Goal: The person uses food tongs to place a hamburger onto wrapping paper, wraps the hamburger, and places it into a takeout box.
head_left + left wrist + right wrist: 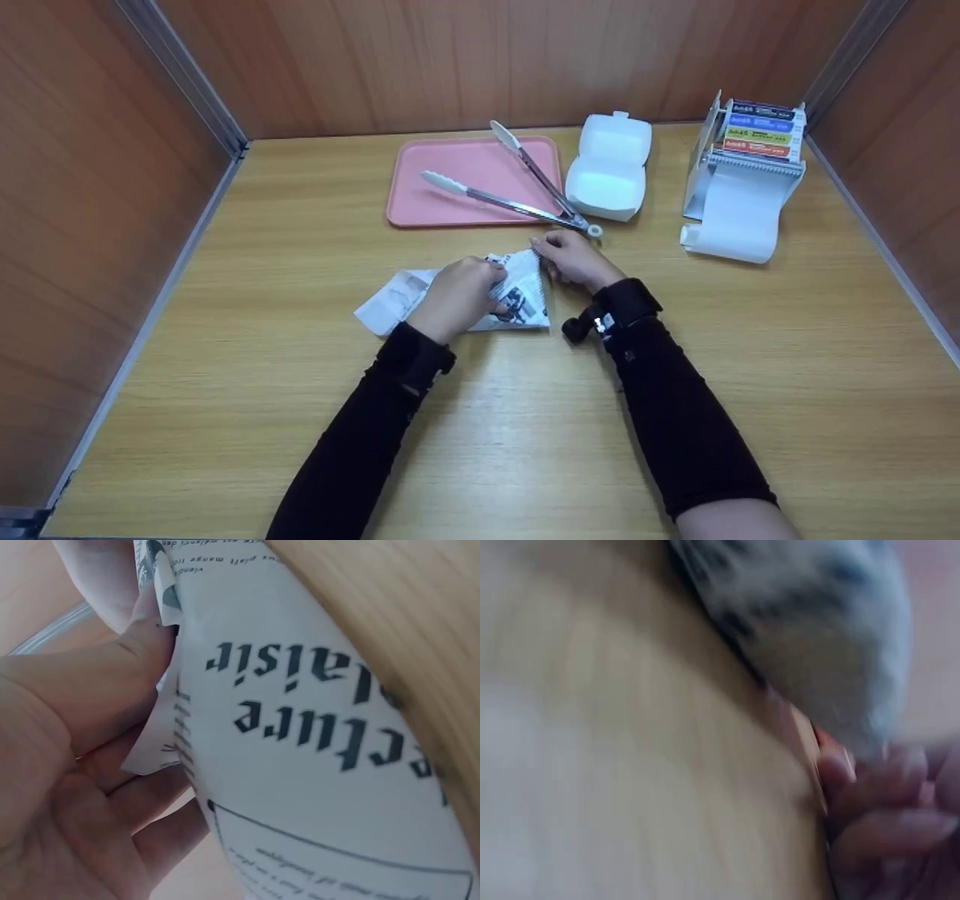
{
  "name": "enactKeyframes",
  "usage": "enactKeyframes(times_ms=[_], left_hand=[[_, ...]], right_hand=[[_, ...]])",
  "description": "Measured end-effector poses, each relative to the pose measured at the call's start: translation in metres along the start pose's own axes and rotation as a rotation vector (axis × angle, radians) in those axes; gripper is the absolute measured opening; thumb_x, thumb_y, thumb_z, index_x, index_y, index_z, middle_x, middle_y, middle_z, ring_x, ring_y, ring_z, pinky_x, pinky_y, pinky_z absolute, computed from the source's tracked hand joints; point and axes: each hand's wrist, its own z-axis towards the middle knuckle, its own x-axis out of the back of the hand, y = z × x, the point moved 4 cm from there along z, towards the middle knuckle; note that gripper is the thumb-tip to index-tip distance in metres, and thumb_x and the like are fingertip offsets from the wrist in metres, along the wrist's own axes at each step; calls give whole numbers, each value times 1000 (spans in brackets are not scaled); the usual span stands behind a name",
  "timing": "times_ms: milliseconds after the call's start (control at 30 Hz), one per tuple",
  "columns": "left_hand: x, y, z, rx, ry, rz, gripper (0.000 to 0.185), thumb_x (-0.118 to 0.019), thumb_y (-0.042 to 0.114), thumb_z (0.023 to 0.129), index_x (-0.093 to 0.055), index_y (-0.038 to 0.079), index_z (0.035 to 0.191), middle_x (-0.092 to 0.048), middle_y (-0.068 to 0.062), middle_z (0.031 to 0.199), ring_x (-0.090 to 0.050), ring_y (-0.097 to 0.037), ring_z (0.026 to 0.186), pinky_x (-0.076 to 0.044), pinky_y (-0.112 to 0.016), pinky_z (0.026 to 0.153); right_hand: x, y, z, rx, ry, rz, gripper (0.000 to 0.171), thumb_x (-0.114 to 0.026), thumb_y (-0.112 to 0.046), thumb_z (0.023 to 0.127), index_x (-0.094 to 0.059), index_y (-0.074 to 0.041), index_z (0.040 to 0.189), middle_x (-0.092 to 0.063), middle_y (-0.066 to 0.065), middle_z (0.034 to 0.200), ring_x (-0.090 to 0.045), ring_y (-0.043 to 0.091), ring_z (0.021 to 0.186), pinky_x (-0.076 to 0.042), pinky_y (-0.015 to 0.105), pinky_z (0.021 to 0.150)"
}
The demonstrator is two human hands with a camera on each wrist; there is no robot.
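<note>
A paper packet with newspaper-style print (521, 292) lies across the middle of the table; a paler, creased part reaches out to the left. My left hand (459, 296) grips it from above. In the left wrist view, the thumb and fingers (120, 697) hold a loose fold at the edge of the packet (300, 712), beside large black lettering. At the upper right corner, my right hand (576, 259) pinches the paper. The right wrist view is blurred, with curled fingers (889, 802) at the tip of the packet (810, 630). Whatever the packet contains is hidden.
Behind the hands, a pink tray (420, 206) has spread metal tongs (525, 208) lying over it. Beside it stands an opened white foam box (609, 169). A label dispenser (750, 161) with a hanging paper strip sits at the right. Wooden panels (510, 67) enclose the table.
</note>
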Motion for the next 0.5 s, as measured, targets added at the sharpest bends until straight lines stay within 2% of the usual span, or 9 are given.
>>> enactKeyframes(times_ms=[67, 133, 267, 333, 400, 500], left_hand=[[1, -2, 0, 0, -6, -9, 29, -90, 22, 86, -78, 4, 106, -78, -11, 113, -70, -32, 106, -57, -46, 97], [0, -3, 0, 2, -12, -20, 39, -90, 22, 86, -79, 4, 119, -77, -12, 121, -70, -33, 112, -55, -46, 103], [-1, -5, 0, 8, -14, -34, 49, -89, 21, 88, -75, 4, 132, -75, -13, 129, -68, -33, 120, -53, -45, 108], [-1, -6, 0, 3, -3, -25, 45, -89, 22, 87, -77, 3, 126, -76, -13, 126, -69, -34, 116, -54, -45, 106], [-1, -6, 0, -5, 7, -19, 35, -89, 22, 87, -79, 3, 115, -78, -12, 118, -70, -33, 109, -56, -45, 101], [-1, -7, 1, -15, 21, -26, 27, -89, 21, 86, -76, 4, 100, -78, -10, 107, -70, -32, 100, -58, -46, 94]], right_hand=[[2, 1, 0, 2, -31, -17, 32, -54, -29, 113, -58, -8, 90, -50, -3, 63, -43, 6, 49, -36, 18, 47], [3, 1, 2, 6, -57, -78, 30, -52, -27, 114, -60, -5, 95, -52, -3, 62, -44, 6, 48, -38, 18, 46], [-2, -6, 4, 15, -51, -220, 29, -44, -23, 116, -61, -2, 104, -55, 0, 61, -47, 9, 46, -42, 21, 46], [-5, -11, 1, 5, -7, -207, 26, -42, -22, 117, -58, -2, 111, -57, 3, 66, -51, 11, 48, -47, 23, 47], [-7, -13, -5, -31, 32, -142, 25, -42, -26, 117, -53, -3, 118, -59, 6, 77, -57, 13, 52, -54, 26, 49], [-4, -14, -25, -113, 27, -81, 36, -42, -37, 116, -53, -3, 121, -62, 11, 88, -65, 17, 58, -62, 33, 53]])
